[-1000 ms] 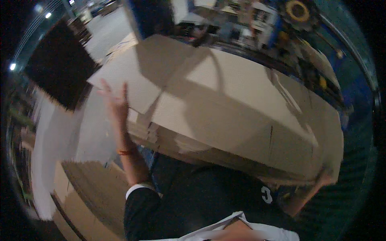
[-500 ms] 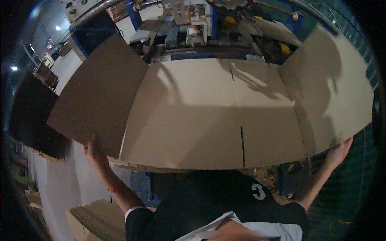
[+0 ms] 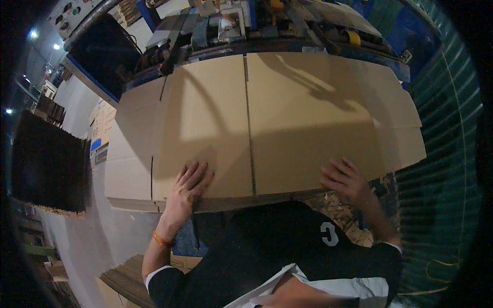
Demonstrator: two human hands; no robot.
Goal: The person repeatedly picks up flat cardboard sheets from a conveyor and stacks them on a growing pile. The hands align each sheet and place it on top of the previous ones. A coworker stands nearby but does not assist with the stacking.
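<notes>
A wide brown cardboard box blank point(image 3: 303, 123) lies folded flat in front of me, on top of more layers of cardboard that show along its near edge. Dark slots run across its panels. My left hand point(image 3: 191, 186) is open, its fingers laid on the left part of the blank near the front edge. Over the front edge on the right reaches my right hand point(image 3: 345, 180), fingers apart; whether they press on the board or hover just above it I cannot tell.
Beyond the blank stands a machine point(image 3: 221, 31) with dark rails and blue framing, and a control panel point(image 3: 72, 15) at upper left. Stacks of cardboard point(image 3: 49, 161) stand to the left, and another pile point(image 3: 126, 280) at lower left. Scraps point(image 3: 349, 226) lie below; green corrugated sheeting point(image 3: 436, 169) rises at right.
The raised end panels are down, and the blank lies flat. Both hands have let go of the outer edges and moved inward over its near part.
</notes>
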